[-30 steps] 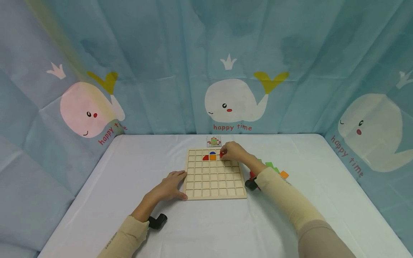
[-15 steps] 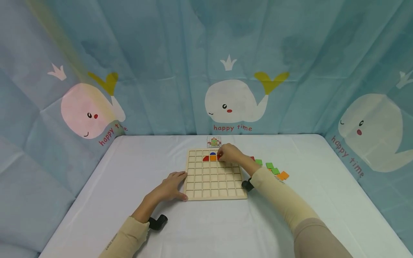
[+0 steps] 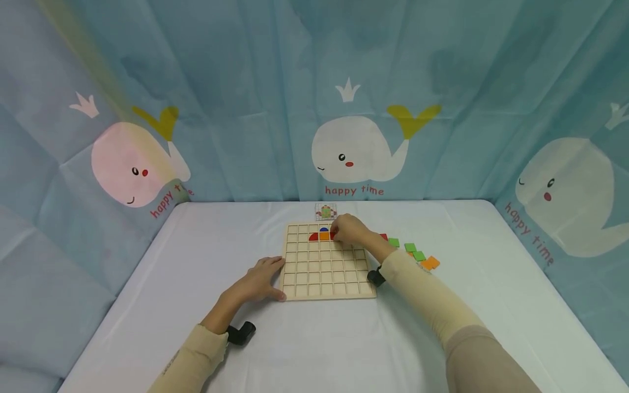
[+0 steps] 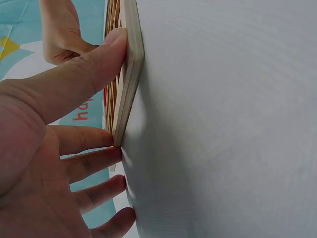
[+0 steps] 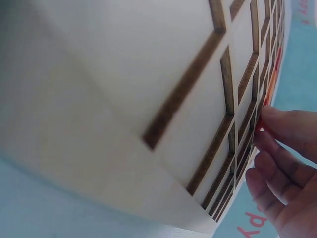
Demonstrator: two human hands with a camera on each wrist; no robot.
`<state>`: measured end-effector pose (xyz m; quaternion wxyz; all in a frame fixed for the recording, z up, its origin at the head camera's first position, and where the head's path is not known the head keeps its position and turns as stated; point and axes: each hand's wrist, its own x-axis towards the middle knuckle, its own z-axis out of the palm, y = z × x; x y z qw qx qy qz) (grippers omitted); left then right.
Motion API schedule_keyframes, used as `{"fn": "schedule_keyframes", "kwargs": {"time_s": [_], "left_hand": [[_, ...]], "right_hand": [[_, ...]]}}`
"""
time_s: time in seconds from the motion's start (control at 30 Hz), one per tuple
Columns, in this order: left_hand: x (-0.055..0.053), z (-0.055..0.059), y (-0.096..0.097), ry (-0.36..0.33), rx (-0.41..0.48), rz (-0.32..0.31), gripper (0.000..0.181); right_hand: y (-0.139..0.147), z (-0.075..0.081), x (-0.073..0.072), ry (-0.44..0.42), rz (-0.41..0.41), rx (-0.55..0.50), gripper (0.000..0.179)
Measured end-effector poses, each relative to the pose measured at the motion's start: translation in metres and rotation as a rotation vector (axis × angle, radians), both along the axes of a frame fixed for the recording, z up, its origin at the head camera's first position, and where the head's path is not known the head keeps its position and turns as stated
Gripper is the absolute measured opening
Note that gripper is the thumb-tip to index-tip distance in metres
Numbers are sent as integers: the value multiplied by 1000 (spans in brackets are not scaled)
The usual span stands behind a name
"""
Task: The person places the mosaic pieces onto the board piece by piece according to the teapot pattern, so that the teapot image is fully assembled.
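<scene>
A wooden grid board lies flat on the white cloth. On its far rows sit a red rounded tile, an orange square tile and a blue half-round tile. My right hand reaches over the board's far side, thumb and index finger pinching a red tile at the square right of the orange one. Fingers hide most of that tile. My left hand rests at the board's left edge, fingers spread and fairly straight, with the thumb against the near corner.
Behind the board lies a small picture card with a coloured pattern. Loose tiles spread right of the board, among them a green tile, an orange tile and a red tile, partly behind the right forearm. A whale-print curtain surrounds the table.
My right hand has shifted slightly left, bringing the red tile down beside the orange square. Its forearm uncovers more loose tiles. The left hand stays at the board's edge.
</scene>
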<state>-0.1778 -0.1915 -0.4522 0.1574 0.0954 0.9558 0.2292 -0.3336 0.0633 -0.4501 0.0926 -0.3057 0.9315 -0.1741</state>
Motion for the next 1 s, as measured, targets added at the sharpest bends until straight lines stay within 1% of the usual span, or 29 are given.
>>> {"fn": "schedule_keyframes", "kwargs": {"time_s": [0.27, 0.37, 0.5, 0.57, 0.7, 0.87, 1.0], "left_hand": [[-5, -1, -1, 5, -8, 6, 95], [-4, -1, 0, 3, -12, 7, 95], [-2, -2, 1, -5, -7, 14, 94], [-1, -3, 1, -2, -5, 13, 94], [1, -3, 3, 2, -13, 10, 94], [1, -1, 3, 3, -17, 12, 93], [1, 1, 4, 4, -16, 15, 93]], "right_hand": [[-1, 5, -2, 0, 0, 4, 17], [0, 6, -2, -22, -8, 1, 16], [2, 5, 1, -47, 2, -18, 18], [5, 6, 3, -43, 9, -33, 19], [13, 11, 7, -26, 11, -74, 22], [24, 18, 9, -6, 15, -99, 22], [34, 26, 11, -4, -9, -120, 22]]}}
